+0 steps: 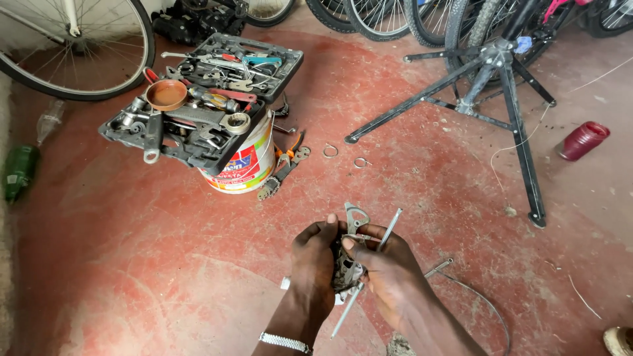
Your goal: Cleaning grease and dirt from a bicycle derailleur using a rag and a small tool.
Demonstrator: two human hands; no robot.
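Hands meet low over the red floor [165,264]: the left hand [315,264] curls its fingers tight around a grey metal bike part [347,267], and the right hand [386,270] pinches it from the other side, a thin metal rod [389,229] slanting between the fingers. Beyond the fingertips stands a bucket [245,165] bearing an open tool case [198,99].

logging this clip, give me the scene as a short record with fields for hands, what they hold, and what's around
left hand: left hand grips a metal bike part, bracelet on the wrist
right hand: right hand pinches the same part, a thin metal rod running through its grip
cable: cable trails on the floor at the right
tools: open tool case resting on a paint bucket
stand: black folding stand at upper right
other: red bottle, green bottle, bike wheels along the top
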